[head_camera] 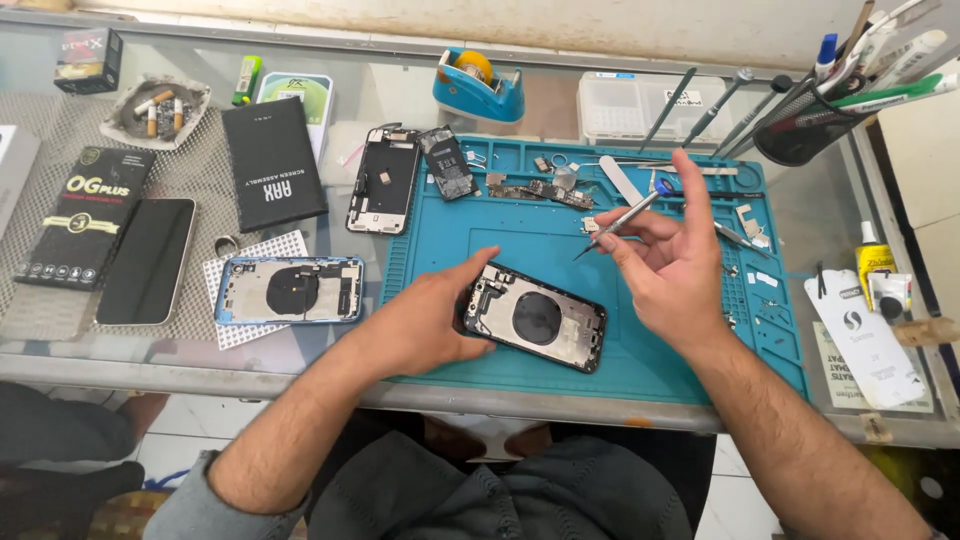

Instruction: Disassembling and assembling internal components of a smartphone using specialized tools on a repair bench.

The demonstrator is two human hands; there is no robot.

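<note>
Left hand (420,325) gripping opened black phone housing with round coil (535,317) by its left edge on blue silicone mat (640,370). Right hand (665,265) pinching slim metal tweezers (615,222), remaining fingers spread, just above housing.

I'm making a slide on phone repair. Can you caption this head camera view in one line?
Left hand steadies an opened phone housing on a blue mat; right hand holds tweezers.

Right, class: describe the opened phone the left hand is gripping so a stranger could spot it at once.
Start at the blue repair mat. At its front left, the left hand grips an opened phone shell. Unlike the blue-framed shell off the mat, its frame is black, around a dark round coil.
</note>
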